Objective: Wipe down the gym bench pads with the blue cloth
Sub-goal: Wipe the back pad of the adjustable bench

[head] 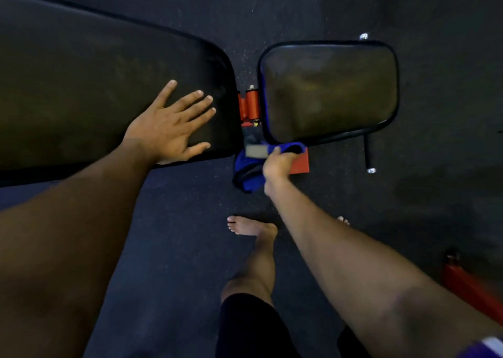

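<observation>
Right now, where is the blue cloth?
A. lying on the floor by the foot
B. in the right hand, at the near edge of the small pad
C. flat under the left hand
B: the right hand grips the blue cloth at the small seat pad's near edge, while the left hand lies bare and flat on the long pad.

Head camera, wide-angle: looks steeply down past my arms, close above bench pads (109, 85), floor (163, 248) beyond.
</observation>
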Tool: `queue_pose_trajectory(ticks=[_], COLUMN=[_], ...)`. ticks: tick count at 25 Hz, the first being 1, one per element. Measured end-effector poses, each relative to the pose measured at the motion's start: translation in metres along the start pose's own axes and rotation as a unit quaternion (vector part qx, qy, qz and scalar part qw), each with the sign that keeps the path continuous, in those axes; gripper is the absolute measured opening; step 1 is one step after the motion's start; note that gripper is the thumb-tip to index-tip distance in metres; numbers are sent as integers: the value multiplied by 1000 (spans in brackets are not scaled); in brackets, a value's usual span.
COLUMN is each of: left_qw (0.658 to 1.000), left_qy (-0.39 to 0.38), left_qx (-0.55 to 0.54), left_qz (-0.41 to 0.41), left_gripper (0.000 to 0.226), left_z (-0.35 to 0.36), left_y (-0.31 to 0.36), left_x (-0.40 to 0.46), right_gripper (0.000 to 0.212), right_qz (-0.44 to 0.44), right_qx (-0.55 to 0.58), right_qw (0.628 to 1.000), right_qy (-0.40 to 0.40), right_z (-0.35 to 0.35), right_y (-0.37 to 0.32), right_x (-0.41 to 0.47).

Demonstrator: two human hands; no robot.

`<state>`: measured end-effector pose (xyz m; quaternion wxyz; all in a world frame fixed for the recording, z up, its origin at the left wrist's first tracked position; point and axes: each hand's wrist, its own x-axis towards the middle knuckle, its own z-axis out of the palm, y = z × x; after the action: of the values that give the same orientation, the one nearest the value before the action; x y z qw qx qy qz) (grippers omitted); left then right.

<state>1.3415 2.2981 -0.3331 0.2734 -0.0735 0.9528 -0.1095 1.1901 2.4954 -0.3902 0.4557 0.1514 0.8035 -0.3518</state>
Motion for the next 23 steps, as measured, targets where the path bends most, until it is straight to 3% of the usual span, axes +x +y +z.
queue_pose_trajectory(ticks=[3, 7, 9, 11, 14, 19, 21, 23], left_qw=[1000, 984, 949, 899, 828, 745, 719, 669], left_qy=[-25, -126, -169, -98, 12, -7, 9, 41], left_qx=[-9, -128, -262, -415, -537, -611, -611, -616], left_qz=[-2, -14, -43, -99, -160, -268, -332, -415], left_gripper=[78, 77, 70, 65, 59, 56, 66, 60], left_z=[-5, -37, -66, -92, -102, -82, -75, -68], left_y=[1, -4, -8, 0, 35, 81, 79, 69], left_x=[-10, -1, -4, -26, -103, -259, -312, -354], right_gripper=[52, 47, 46, 45, 43, 47, 45, 38], right_qz=[-55, -162, -218, -254, -306, -371, -411, -449], right_qx=[-132, -201, -202, -190, -173, -207, -243, -294], right_qw=[976, 940, 932, 927, 904, 848, 803, 739], right_qy=[-165, -222, -207, -203, -242, -317, -356, -406], right_z=[-8, -61, -88, -110, -123, -85, -53, -14], right_y=[20, -7, -26, -43, -66, -97, -114, -127], right_x=[-26, -77, -101, -129, -167, -210, -231, -259])
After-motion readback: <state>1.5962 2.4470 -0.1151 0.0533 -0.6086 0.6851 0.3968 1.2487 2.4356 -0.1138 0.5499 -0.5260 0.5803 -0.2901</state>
